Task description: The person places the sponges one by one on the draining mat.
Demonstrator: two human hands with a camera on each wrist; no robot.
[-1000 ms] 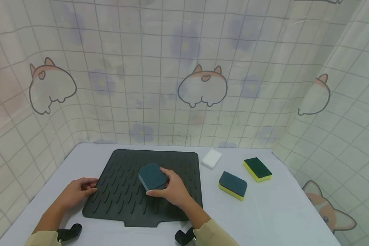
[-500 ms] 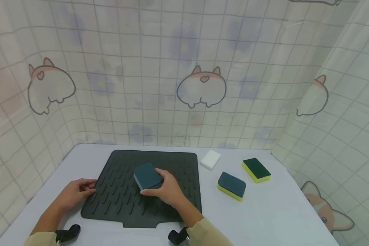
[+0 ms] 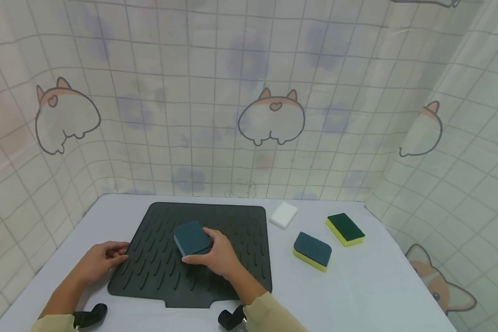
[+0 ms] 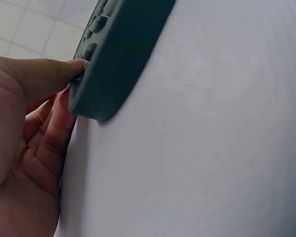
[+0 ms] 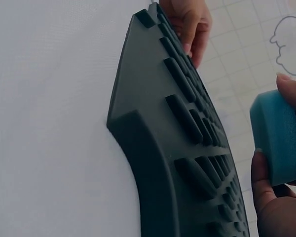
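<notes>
A dark ridged draining mat (image 3: 149, 272) with a spout at its front edge lies on the white table. At the mat's left edge, my left hand (image 3: 99, 263) pinches the rim; the left wrist view has the thumb (image 4: 49, 74) on top and a finger against the side. My right hand (image 3: 220, 253) grips a blue sponge (image 3: 191, 237) between thumb and fingers, over the middle of the mat. In the right wrist view the sponge (image 5: 271, 138) appears held above the ridges, its far end partly covered by fingers.
Right of the mat lie a white sponge block (image 3: 283, 215), a yellow sponge with a blue-grey top (image 3: 312, 251) and a yellow sponge with a dark green top (image 3: 345, 229). A tile-patterned curtain (image 3: 207, 92) surrounds the table's back and sides.
My right hand has moved left over the mat with the blue sponge. My left hand stays at the mat's left edge. The other sponges lie where they were.
</notes>
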